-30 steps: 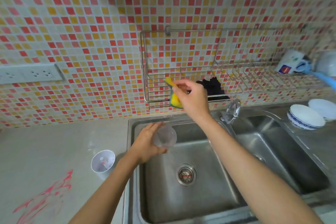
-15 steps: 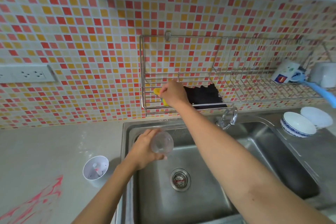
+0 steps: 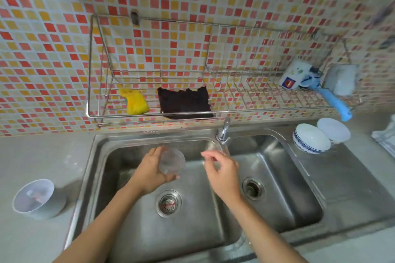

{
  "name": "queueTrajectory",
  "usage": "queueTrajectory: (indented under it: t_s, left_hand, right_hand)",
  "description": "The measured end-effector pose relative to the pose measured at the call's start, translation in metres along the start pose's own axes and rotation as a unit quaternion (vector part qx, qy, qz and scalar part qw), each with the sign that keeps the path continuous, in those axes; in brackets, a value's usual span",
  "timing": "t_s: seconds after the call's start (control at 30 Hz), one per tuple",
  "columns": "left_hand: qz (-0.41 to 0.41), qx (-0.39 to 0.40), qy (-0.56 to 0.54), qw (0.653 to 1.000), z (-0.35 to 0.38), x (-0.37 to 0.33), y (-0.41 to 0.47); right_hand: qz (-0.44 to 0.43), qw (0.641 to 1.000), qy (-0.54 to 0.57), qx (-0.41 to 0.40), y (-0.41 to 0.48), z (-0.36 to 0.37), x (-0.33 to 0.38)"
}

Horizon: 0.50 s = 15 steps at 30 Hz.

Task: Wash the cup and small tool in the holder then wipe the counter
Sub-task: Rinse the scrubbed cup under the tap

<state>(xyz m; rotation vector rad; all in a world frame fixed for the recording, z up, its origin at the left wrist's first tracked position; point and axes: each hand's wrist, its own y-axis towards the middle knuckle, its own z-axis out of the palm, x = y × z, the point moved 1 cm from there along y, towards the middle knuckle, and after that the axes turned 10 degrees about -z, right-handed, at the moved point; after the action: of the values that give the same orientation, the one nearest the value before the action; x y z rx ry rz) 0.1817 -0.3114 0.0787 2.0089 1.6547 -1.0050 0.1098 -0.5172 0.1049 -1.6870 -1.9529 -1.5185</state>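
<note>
Above the sink point(image 3: 100, 156) our left hand point(image 3: 149, 174) grips the clear cup point(image 3: 172, 161); our right hand point(image 3: 223, 174) hovers empty, loosely curled. One holder point(image 3: 34, 197) stands left of the sink, two bowls point(image 3: 310, 137) right; the mug point(image 3: 294, 77) label is unreadable.

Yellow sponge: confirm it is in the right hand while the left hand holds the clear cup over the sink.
Wrong on one point: the head view shows the yellow sponge lying on the wire rack, not in the right hand, which is empty. The left hand does hold the clear cup over the sink.
</note>
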Motion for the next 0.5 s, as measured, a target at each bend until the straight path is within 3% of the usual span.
queueTrajectory:
  t_s: [0.13, 0.2, 0.37, 0.5]
  left_hand:
    - [0.004, 0.017, -0.011, 1.000, 0.040, -0.034, 0.017]
    - [0.003, 0.026, -0.017, 1.000, 0.056, -0.052, 0.028]
    - [0.001, 0.023, -0.022, 0.999, 0.078, -0.080, 0.050]
    - [-0.003, 0.019, -0.006, 1.000, 0.082, -0.086, 0.055]
  right_hand:
    - [0.218, 0.965, -0.094, 0.113, -0.003, -0.019, -0.095]
    - [0.258, 0.941, -0.131, 0.172, 0.017, -0.022, -0.127]
    - [0.254, 0.917, -0.104, 0.288, 0.061, -0.006, -0.179]
    - [0.176, 0.909, -0.089, 0.366, 0.061, 0.025, -0.201]
